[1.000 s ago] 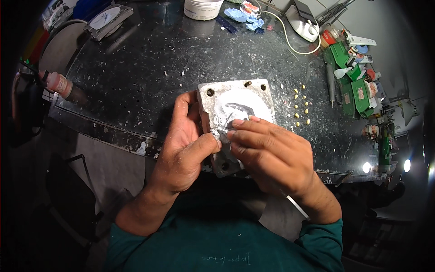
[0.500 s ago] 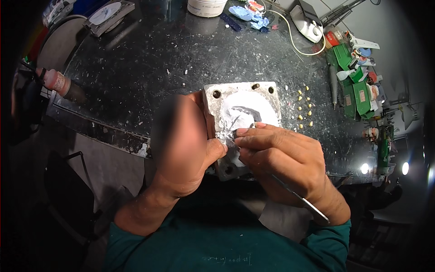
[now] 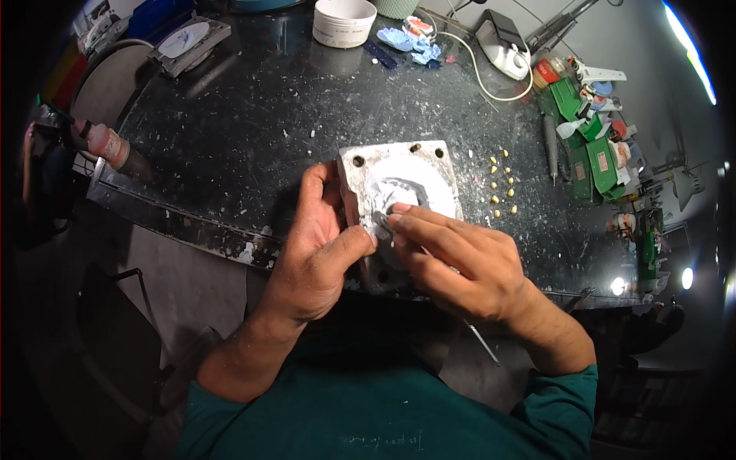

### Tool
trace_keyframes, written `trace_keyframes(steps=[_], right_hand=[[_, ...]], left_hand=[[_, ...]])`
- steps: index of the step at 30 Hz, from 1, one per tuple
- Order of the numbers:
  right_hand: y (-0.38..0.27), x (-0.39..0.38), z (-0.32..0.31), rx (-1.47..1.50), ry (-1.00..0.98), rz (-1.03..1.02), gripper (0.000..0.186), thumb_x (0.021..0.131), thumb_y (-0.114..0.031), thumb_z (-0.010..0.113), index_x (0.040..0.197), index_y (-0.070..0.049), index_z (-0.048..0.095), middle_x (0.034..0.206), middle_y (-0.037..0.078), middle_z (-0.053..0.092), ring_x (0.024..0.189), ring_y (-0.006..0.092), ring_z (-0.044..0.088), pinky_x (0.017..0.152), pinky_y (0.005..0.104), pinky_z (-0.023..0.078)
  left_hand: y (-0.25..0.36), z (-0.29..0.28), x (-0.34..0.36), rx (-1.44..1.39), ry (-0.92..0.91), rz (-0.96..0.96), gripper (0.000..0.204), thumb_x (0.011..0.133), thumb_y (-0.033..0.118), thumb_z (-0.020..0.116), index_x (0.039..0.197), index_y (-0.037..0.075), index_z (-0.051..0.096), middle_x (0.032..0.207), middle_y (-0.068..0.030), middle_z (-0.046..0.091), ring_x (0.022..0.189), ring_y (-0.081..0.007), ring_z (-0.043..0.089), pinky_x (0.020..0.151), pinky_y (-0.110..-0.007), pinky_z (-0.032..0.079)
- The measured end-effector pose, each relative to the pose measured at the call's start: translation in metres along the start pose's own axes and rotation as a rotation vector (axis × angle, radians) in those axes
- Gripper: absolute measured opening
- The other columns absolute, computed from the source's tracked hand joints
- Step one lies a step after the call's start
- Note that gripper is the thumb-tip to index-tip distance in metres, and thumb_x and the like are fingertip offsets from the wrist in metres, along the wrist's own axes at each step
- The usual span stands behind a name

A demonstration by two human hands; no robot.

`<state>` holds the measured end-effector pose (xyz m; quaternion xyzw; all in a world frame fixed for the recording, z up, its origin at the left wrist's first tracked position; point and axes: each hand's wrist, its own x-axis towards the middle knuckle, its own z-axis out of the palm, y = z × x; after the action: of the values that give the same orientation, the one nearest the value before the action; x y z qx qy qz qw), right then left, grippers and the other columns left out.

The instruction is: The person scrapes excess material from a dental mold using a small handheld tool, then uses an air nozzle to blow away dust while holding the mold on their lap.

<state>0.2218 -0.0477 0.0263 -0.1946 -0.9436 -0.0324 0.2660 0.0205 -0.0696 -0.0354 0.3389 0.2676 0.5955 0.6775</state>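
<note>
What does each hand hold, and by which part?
Left hand: the pale block, by its left side. Right hand: a thin metal tool, toward its front end.

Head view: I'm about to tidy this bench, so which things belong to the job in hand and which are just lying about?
In hand:
Grey-white squarish block bearing white material, in the left hand
Thin silvery metal tool, in the right hand

Apparently lying about:
Round white tub
Irregular light-blue pieces
Small yellowish pieces in two rows, untouched but possibly related
</note>
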Motion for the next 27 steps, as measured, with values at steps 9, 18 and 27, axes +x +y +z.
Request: trace_keyframes(steps=[9,18,27], right_hand=[[0.002,0.007,-0.006,0.208,-0.035,0.136,0.014,0.086,-0.003,0.076,0.099,-0.003,0.071,0.113,0.009,0.077,0.104,0.0265,0.080,0.080,0.0346,0.068],[0.002,0.013,-0.005,-0.077,-0.080,-0.120,0.016,0.084,-0.019,0.072,0.090,-0.005,0.067,0.111,0.015,0.075,0.111,0.0282,0.077,0.096,0.0373,0.066],[0.007,0.013,-0.016,0.060,-0.119,0.001,0.016,0.086,-0.013,0.076,0.099,-0.005,0.069,0.114,0.013,0.076,0.102,0.0265,0.079,0.088,0.0361,0.067]], left_hand=[[-0.001,-0.002,0.002,-0.070,-0.037,0.005,0.080,0.085,-0.007,0.053,0.158,-0.003,0.021,0.151,-0.0213,0.046,0.144,-0.0265,0.050,0.124,-0.043,0.039],[-0.002,-0.003,0.001,-0.037,-0.040,0.031,0.077,0.088,-0.006,0.052,0.158,-0.003,0.020,0.153,-0.0208,0.045,0.146,-0.0260,0.046,0.126,-0.044,0.035],[-0.006,-0.004,-0.001,-0.057,-0.044,0.048,0.078,0.087,-0.006,0.054,0.158,-0.003,0.021,0.152,-0.0209,0.045,0.146,-0.0263,0.046,0.126,-0.044,0.035]])
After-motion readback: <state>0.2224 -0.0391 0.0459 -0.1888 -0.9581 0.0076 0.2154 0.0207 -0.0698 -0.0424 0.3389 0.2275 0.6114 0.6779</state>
